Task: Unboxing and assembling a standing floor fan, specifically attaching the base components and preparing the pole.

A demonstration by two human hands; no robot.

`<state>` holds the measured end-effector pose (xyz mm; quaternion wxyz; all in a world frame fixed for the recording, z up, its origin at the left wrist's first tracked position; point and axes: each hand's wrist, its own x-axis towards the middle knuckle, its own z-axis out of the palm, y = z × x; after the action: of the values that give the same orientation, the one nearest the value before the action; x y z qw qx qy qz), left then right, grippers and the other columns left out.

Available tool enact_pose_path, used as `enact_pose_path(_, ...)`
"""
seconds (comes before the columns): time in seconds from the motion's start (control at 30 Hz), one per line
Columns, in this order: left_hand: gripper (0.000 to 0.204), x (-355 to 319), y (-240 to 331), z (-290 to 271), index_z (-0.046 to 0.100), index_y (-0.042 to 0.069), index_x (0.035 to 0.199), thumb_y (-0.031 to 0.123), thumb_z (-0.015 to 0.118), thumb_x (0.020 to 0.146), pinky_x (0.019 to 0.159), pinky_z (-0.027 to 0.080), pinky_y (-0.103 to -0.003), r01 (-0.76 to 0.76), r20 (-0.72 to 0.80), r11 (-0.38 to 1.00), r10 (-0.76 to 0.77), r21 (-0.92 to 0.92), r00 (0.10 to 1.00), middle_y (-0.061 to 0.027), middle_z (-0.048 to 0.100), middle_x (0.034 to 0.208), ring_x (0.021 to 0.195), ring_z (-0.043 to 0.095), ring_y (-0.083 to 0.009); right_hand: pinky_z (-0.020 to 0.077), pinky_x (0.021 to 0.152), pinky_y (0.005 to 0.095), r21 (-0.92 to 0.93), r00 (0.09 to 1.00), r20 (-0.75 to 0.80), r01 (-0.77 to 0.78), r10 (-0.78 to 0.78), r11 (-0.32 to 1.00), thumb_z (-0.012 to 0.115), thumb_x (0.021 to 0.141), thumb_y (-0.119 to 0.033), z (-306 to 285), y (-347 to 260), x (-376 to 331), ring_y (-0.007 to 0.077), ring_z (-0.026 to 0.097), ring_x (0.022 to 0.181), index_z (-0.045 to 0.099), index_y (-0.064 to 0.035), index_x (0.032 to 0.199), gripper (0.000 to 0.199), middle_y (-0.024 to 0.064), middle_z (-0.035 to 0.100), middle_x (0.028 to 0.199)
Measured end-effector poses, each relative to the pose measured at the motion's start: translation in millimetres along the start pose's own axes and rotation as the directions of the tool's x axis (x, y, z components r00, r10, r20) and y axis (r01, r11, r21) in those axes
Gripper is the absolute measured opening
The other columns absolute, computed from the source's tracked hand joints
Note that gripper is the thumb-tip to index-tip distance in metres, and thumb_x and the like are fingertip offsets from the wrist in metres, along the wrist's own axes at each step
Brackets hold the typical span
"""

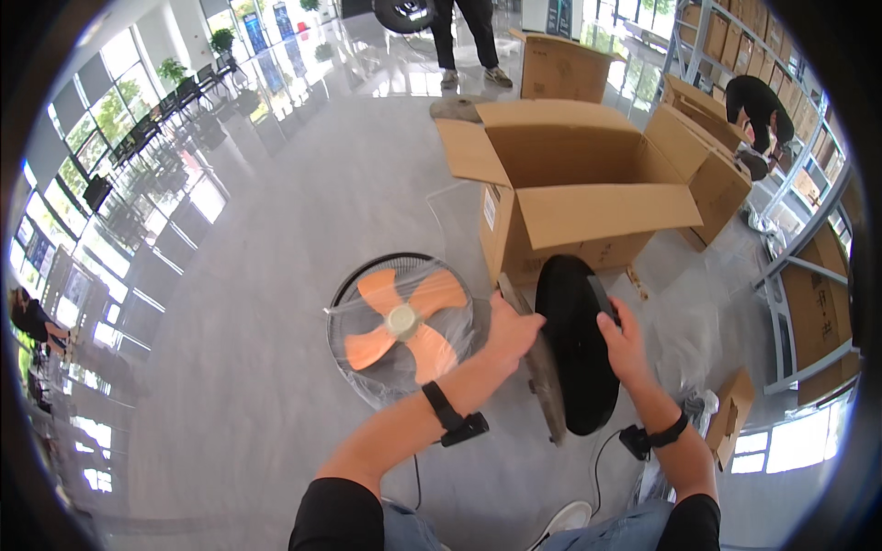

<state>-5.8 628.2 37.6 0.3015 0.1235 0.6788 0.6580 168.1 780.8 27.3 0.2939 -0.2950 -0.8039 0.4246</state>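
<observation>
My left hand [513, 327] grips a flat grey-brown disc [548, 390] near its upper part, and the disc stands tilted almost edge-on. Close against its right side is a black round base cover [577, 354], also tipped up on edge. My right hand [627, 342] is closed on that cover's right rim, thumb on the near side. Left of my left hand, a fan head [402, 321] with orange blades and a black wire guard lies face up on the floor, partly wrapped in clear plastic. Whatever lies between the disc and the cover is hidden.
A large open cardboard box [588, 216] stands just beyond my hands, with another box [703, 174] to its right. Clear plastic wrap [684, 340] and a small carton [730, 413] lie at right, near a metal rack [781, 321]. Two people [467, 41] [761, 115] are farther off.
</observation>
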Motion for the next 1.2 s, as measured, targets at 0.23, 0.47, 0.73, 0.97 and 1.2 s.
enact_pose_path(0.23, 0.077, 19, 20, -43, 0.036, 0.010, 0.148, -0.007, 0.063, 0.078, 0.085, 0.057, -0.046, 0.229, 0.261, 0.969, -0.199, -0.091, 0.945, -0.0187, 0.063, 0.119, 0.106, 0.064, -0.0312, 0.0464, 0.097, 0.0321, -0.021, 0.997, -0.070, -0.032, 0.030, 0.999, 0.065, 0.097, -0.032, -22, 8, 35, 0.0202, 0.062, 0.106, 0.059, 0.0041, 0.130, 0.049, 0.0132, 0.068, 0.112)
enact_pose_path(0.47, 0.069, 18, 17, -58, 0.035, -0.003, 0.147, -0.005, 0.065, 0.085, 0.093, 0.056, -0.043, 0.144, 0.387, 0.990, -0.136, 0.009, 0.912, -0.0212, 0.061, 0.129, 0.111, 0.065, -0.0318, 0.0458, 0.092, 0.0283, 0.159, 0.973, 0.002, -0.229, 0.232, 0.960, 0.064, 0.096, -0.038, -40, 3, 41, 0.0143, 0.060, 0.101, 0.065, 0.0034, 0.123, 0.050, 0.0073, 0.068, 0.107)
enact_pose_path(0.73, 0.038, 22, 7, -68, 0.056, -0.008, 0.126, -0.002, 0.061, 0.090, 0.091, 0.057, -0.040, 0.210, 0.451, 0.976, -0.162, -0.060, 0.878, -0.0188, 0.067, 0.119, 0.104, 0.069, -0.0280, 0.0453, 0.090, 0.0285, 0.139, 0.960, -0.003, -0.278, 0.281, 0.951, 0.064, 0.096, -0.041, -53, 14, 33, 0.0150, 0.059, 0.097, 0.066, 0.0037, 0.120, 0.051, 0.0063, 0.067, 0.102)
enact_pose_path(0.97, 0.045, 27, 14, -81, 0.055, -0.007, 0.131, -0.005, 0.062, 0.087, 0.093, 0.059, -0.044, 0.232, 0.423, 0.972, -0.198, -0.030, 0.884, -0.0198, 0.066, 0.122, 0.108, 0.068, -0.0302, 0.0459, 0.096, 0.0374, -0.318, 0.885, -0.289, 0.270, -0.364, 0.909, 0.066, 0.095, -0.037, -52, -28, 32, 0.0297, 0.058, 0.112, 0.060, 0.0024, 0.126, 0.050, 0.0158, 0.063, 0.116)
enact_pose_path(1.2, 0.044, 28, 14, -72, 0.056, -0.008, 0.130, -0.004, 0.063, 0.087, 0.092, 0.058, -0.044, 0.271, 0.427, 0.963, -0.243, -0.005, 0.871, -0.0188, 0.068, 0.118, 0.103, 0.070, -0.0299, 0.0449, 0.100, 0.0407, -0.435, 0.928, -0.366, -0.236, 0.068, 0.869, 0.065, 0.093, -0.047, -81, 38, 50, 0.0340, 0.058, 0.117, 0.059, 0.0023, 0.128, 0.061, 0.0214, 0.063, 0.123)
